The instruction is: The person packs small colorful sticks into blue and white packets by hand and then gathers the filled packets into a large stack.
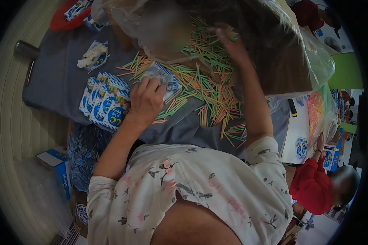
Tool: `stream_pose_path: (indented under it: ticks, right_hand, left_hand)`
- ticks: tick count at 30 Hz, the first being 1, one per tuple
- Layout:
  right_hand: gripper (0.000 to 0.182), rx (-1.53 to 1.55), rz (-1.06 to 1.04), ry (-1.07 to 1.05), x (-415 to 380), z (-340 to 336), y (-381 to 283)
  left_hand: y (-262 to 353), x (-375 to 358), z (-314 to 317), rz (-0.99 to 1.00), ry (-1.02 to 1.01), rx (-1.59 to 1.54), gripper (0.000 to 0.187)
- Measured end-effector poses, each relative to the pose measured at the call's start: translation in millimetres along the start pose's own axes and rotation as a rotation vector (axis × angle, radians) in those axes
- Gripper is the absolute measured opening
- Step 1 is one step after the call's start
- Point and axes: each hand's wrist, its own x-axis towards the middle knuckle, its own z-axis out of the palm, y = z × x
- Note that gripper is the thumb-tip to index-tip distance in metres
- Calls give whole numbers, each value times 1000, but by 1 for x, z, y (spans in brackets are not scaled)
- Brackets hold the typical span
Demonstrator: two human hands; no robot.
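The small blue-and-white printed paper packet (161,77) lies on the grey cloth-covered counter (57,81), at the edge of the heap of thin green, orange and yellow sticks (204,90). The left hand (146,100) is closed over it, grip clenched on the packet. The right hand (229,43) reaches into the sticks beneath a clear plastic bag (315,61); its grip cannot be determined. A fanned row of matching packets (104,102) lies just beside the left hand. A person in a red sleeve (313,185) sits nearby.
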Motion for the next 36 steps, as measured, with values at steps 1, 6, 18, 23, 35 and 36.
stream_pose_path:
  ticks: [1, 6, 18, 23, 35, 36]
  right_hand:
    - [40, -6, 2, 10, -6, 1, 0]
    - [42, 19, 194, 26, -27, -6, -68]
    - [29, 1495, 163, -261, -26, -1, -101]
    - [38, 1027, 21, -159, -36, 30, -158]
    - [62, 445, -166, -277, -39, 42, -144]
    - [66, 476, -125, -273, -37, 38, -143]
  left_hand:
    - [3, -5, 3, -33, -2, -26, 3]
    - [-2, -4, -10, -113, -19, -47, 9]
    - [-3, 48, -3, -406, 105, -764, 12]
    - [-6, 60, 10, -421, 110, -932, 13]
    - [0, 74, 23, -573, 94, -1275, 11]
    - [1, 75, 22, -569, 94, -1276, 11]
